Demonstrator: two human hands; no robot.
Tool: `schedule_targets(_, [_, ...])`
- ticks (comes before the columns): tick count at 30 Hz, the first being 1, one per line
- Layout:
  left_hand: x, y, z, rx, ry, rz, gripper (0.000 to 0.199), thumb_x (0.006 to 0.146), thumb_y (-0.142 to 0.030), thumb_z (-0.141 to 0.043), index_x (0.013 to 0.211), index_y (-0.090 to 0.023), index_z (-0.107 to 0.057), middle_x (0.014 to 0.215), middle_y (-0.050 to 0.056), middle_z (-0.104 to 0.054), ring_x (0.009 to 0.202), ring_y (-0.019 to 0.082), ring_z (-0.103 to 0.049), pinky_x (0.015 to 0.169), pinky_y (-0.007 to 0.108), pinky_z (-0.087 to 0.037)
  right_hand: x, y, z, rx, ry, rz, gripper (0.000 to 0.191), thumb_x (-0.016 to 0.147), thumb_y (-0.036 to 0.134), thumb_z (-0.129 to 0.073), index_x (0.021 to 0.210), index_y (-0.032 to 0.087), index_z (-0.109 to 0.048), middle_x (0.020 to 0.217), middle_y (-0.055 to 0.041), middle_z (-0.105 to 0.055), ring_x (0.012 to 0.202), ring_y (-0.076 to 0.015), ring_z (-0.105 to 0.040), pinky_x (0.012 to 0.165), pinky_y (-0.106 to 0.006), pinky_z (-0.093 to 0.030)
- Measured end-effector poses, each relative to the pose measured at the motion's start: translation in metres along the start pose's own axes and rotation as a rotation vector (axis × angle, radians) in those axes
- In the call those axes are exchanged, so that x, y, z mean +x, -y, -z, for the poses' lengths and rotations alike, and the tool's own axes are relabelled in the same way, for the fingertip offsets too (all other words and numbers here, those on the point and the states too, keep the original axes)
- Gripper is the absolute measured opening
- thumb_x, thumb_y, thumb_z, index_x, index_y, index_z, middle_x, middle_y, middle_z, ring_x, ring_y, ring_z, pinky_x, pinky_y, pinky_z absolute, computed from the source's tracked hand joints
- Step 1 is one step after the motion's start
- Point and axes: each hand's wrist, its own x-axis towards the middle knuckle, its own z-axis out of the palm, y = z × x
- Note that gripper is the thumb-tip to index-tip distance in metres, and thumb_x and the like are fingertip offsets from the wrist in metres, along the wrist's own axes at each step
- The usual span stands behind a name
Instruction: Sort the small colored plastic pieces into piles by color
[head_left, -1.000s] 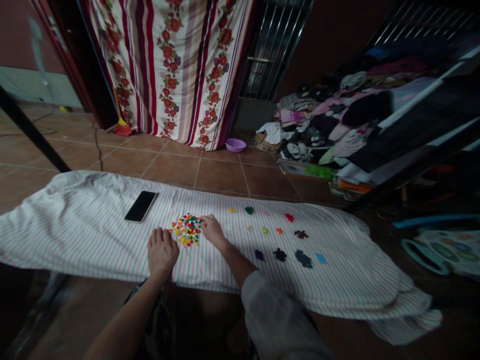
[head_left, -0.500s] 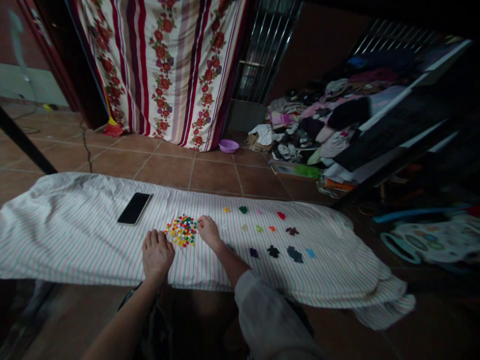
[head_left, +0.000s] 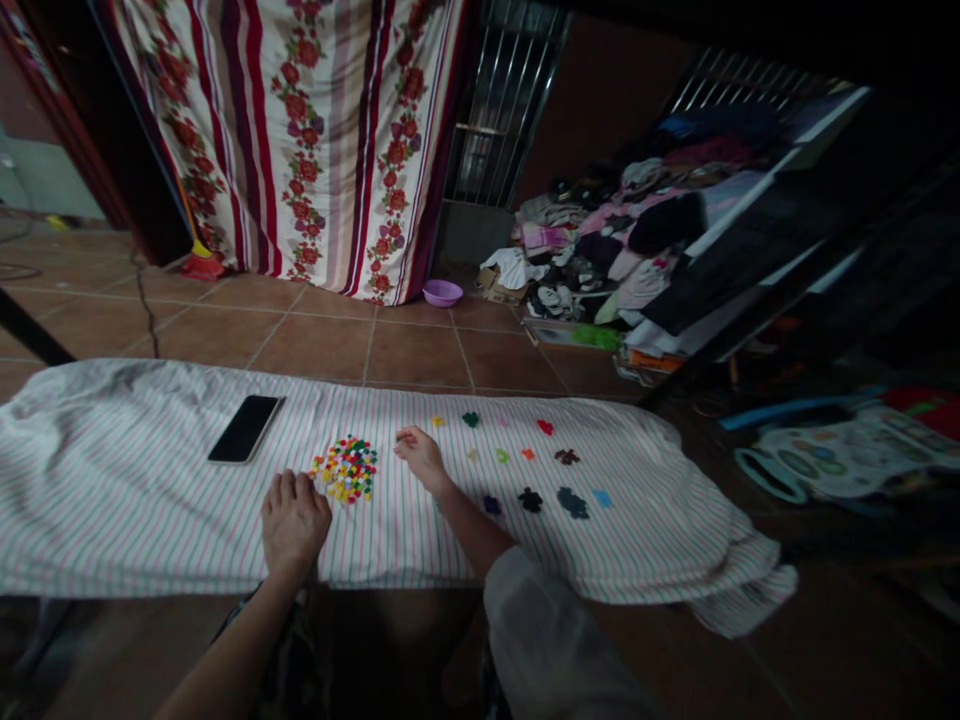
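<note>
A pile of tiny mixed-colour pieces (head_left: pixel 347 472) lies on a striped cloth (head_left: pixel 187 530); their exact kind is too small to tell. My left hand (head_left: pixel 295 515) rests flat at the pile's left edge, fingers stretched out. Just right of the pile, my right hand (head_left: pixel 418 455) hovers with thumb and fingers pinched together; whatever is between the tips is too small to name. Beyond it lie small single-colour groups, among them dark green pieces (head_left: pixel 470 419), red pieces (head_left: pixel 545 427), brown pieces (head_left: pixel 567 457), black pieces (head_left: pixel 530 499), dark grey pieces (head_left: pixel 573 502) and light blue pieces (head_left: pixel 602 497).
On the cloth's left part lies a phone (head_left: pixel 245 430), dark screen up. Behind the cloth-covered surface, a purple basin (head_left: pixel 442 293) stands on the tiled floor near a hanging floral curtain (head_left: pixel 300 150). Clothes (head_left: pixel 600 235) are heaped at the back right.
My right hand has moved away from the pile to the right, fingers pinched. My left hand stays beside the pile. The whole view has shifted slightly.
</note>
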Motion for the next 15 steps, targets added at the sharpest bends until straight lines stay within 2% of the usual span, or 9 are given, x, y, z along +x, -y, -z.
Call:
schedule_targets(9, [0.0,0.0,-0.001,0.012,-0.002,-0.011,0.035,0.088,-0.024,-0.041,0.111,-0.007,-0.06,0.125,0.022,-0.058,0.125,0.035,-0.048,0.102,0.046,-0.039,0.021,-0.029,0.082,-0.113,-0.285,-0.097,0.017,0.075,0.023,-0.055,0.089,0.021,-0.065,0.088,-0.0023,-0.072,0.086,-0.0162,-0.069,0.079,-0.029,-0.055])
schedule_targets(15, [0.0,0.0,-0.002,0.017,-0.01,-0.008,0.035,0.088,-0.024,-0.041,0.111,-0.007,-0.06,0.126,0.023,-0.058,0.126,0.035,-0.048,0.103,0.046,-0.038,0.028,-0.05,0.115,-0.146,-0.398,-0.232,0.025,0.074,0.019,-0.055,0.095,0.019,-0.068,0.095,-0.0059,-0.074,0.091,-0.0172,-0.07,0.085,-0.031,-0.055])
